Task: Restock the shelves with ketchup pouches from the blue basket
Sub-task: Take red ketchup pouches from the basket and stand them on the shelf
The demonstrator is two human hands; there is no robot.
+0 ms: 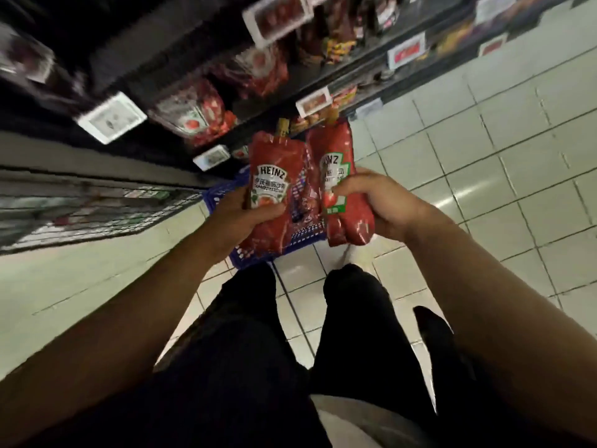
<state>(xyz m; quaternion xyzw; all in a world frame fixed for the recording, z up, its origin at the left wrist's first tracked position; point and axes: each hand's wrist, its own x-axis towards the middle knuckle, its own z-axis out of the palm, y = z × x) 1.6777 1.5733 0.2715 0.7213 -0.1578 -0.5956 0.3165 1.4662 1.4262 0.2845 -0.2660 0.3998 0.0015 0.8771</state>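
A glossy red pouch (273, 192) is gripped by the left hand (239, 218), another (344, 189) by the right hand (381, 205), above the blue mesh basket (303, 236).

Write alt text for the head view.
Each hand holds a red ketchup pouch: left hand one pouch, right hand another. Below them a blue basket sits on the tiled floor, beside blurred shelves of red packets.

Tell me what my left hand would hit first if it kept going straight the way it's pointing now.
Probably the shelf edge with its price tags, just beyond the ketchup pouch that the left hand grips. Depth is hard to judge here.
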